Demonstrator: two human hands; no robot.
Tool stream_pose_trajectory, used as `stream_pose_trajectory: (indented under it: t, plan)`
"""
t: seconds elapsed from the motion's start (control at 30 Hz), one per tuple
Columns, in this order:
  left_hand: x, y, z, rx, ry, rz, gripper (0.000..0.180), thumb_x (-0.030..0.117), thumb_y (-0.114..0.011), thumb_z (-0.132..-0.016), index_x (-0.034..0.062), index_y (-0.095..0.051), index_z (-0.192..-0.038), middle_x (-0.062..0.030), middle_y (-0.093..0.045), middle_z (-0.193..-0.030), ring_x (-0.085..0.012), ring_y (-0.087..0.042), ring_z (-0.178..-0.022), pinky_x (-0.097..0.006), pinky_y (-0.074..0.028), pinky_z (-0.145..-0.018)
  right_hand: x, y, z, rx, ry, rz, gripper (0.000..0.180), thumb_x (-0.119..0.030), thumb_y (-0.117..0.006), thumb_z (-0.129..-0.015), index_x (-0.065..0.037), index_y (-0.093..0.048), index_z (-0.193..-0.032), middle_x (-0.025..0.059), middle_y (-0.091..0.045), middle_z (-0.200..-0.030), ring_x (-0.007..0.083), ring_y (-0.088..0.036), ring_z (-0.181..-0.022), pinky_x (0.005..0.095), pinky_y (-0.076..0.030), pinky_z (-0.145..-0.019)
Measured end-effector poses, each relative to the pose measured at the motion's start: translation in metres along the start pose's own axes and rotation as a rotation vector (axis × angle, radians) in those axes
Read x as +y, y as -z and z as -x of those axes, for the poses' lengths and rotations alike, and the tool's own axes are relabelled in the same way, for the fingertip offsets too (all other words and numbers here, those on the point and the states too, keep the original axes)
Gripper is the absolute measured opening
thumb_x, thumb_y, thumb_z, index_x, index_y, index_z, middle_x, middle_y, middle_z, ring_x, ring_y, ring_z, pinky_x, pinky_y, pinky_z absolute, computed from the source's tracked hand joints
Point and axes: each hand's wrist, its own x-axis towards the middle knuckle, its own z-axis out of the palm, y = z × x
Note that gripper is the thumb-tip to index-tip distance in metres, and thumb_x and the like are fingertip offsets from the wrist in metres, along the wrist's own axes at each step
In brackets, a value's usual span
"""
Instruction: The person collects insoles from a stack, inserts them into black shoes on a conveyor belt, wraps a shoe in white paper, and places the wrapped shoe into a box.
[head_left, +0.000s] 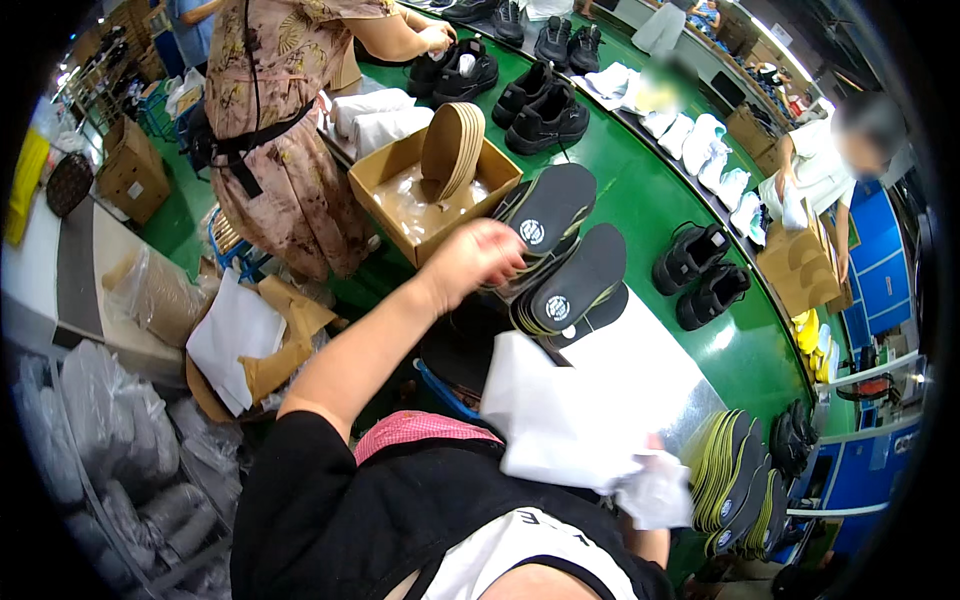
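My left hand (474, 258) reaches out with its fingers loosely bent and nothing seen in them. It is beside the stacks of black insoles (578, 275), whose edges show yellow-green. I cannot tell whether the fingertips touch them. Low in front of my body, my right hand (655, 462) is mostly covered by white paper (560, 415) that it grips; one part hangs as a flat sheet, another is crumpled. More insoles (718, 470) stand in a thick stack to the right of that hand.
An open cardboard box (400, 215) holding tan curved pieces stands beyond my left hand. Black shoes (700, 272) sit on the green conveyor (640, 150), with white shoes on its far side. One person stands at left, another person (815, 170) at far right.
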Motion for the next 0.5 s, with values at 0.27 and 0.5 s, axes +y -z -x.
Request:
stream_pose_trajectory:
  t: [0.27, 0.5]
  plan:
    - [-0.010, 0.139, -0.139, 0.630, -0.374, -0.798, 0.032, 0.030, -0.060, -0.067, 0.0029, -0.057, -0.084, -0.0167, -0.057, -0.081, -0.0305, -0.054, -0.078, -0.037, -0.044, -0.068, -0.155, -0.080, -0.126, 0.389, 1.265, 0.816, 0.043, -0.027, -0.046, -0.081, 0.000, -0.044, -0.114, 0.0132, -0.048, -0.110, 0.0214, -0.047, -0.100, 0.0306, -0.036, -0.087]
    - [-0.031, 0.132, -0.175, 0.585, -0.247, -0.863, 0.023, 0.026, -0.047, -0.077, 0.0038, -0.049, -0.081, -0.0193, -0.055, -0.081, -0.0354, -0.054, -0.076, -0.045, -0.043, -0.066, -0.109, -0.256, -0.283, 0.153, 0.922, 1.574, 0.039, -0.035, -0.055, -0.076, -0.008, -0.050, -0.104, 0.0081, -0.055, -0.065, 0.0198, -0.052, -0.058, 0.0310, -0.041, -0.052]
